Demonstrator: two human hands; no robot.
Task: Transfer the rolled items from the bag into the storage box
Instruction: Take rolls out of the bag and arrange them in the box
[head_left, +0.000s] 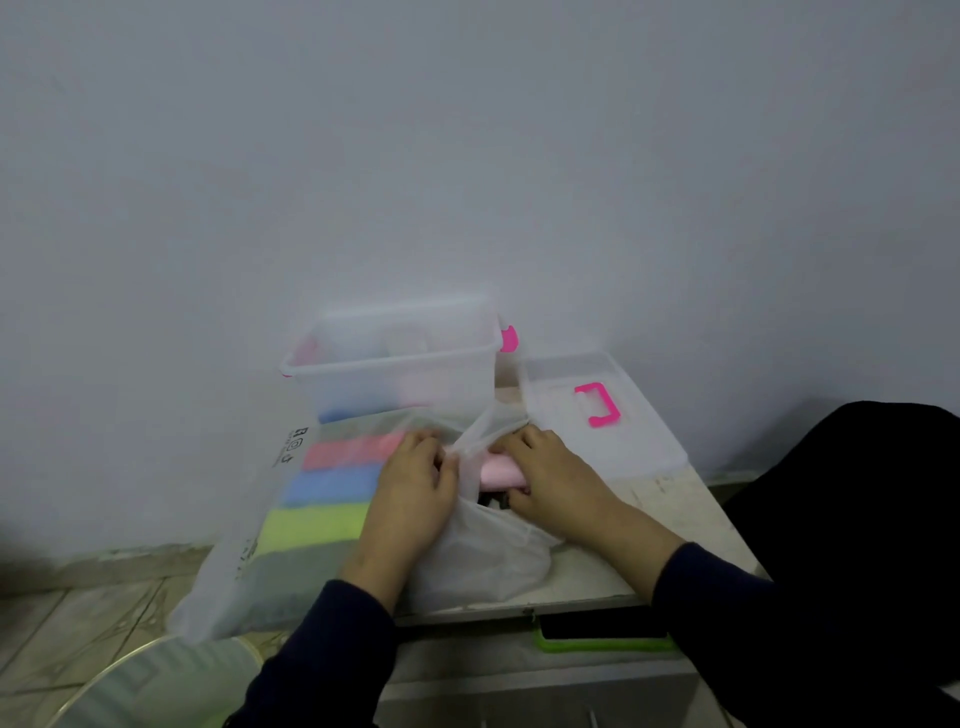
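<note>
Pulling pale pink roll (501, 470) out with right hand (550, 480) clamped on it, left hand (415, 491) pinching thin filmy bag (483, 561) mouth at frame centre; soft roll may snag or unroll on limp plastic. Rigid clear storage box (395, 364) sits just behind on tabletop (670, 499)

left hand (415, 480): fingers curled, pinching | right hand (550, 478): curled, gripping (palms down)

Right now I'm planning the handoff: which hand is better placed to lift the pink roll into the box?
The right hand: it already wraps the pink roll at the bag mouth, while the left hand holds the bag's edge open.
</note>
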